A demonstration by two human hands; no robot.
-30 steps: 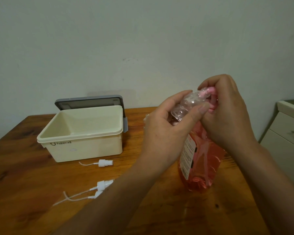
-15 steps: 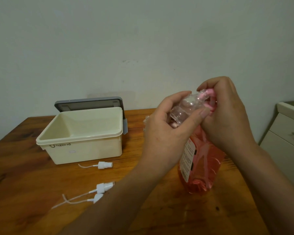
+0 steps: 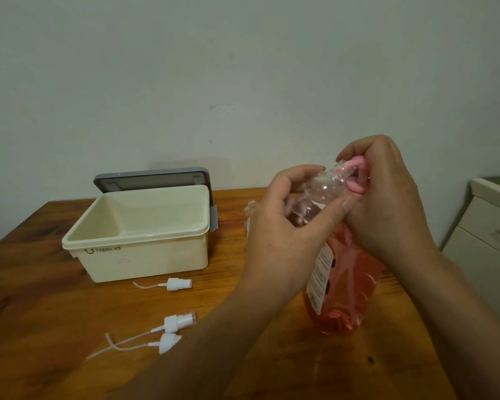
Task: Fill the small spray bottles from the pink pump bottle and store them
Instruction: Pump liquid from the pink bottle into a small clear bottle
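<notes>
Currently: filling step. We hold small spray bottle in left hand, fingers wrapped round it, neck tilted up to nozzle. Right hand curls over pump head of pink pump bottle, upright on table. Next, likely: we press pump, neck aligned.

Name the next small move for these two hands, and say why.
Probably the right hand presses the pump head of the pink pump bottle down. The left hand holds a small clear bottle tilted, mouth at the spout, so a press should dispense into it.
</notes>
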